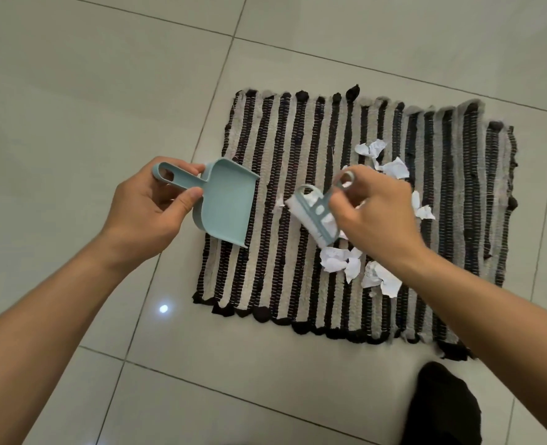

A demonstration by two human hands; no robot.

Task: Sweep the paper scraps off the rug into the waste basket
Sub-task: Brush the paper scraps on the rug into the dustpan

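My right hand (375, 210) pinches the brush (314, 216) among the scraps (339, 258) on the rug (298, 155), and my left hand (150, 207) grips the dustpan (224, 200) at 9 o'clock from it, mouth toward the scraps; I see no basket.

Paper scraps (423, 211) partly behind right hand (371, 213)

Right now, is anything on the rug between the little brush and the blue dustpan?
Nothing visible: only bare striped rug lies between the small white-bristled brush in the right hand and the empty light-blue plastic dustpan in the left hand.
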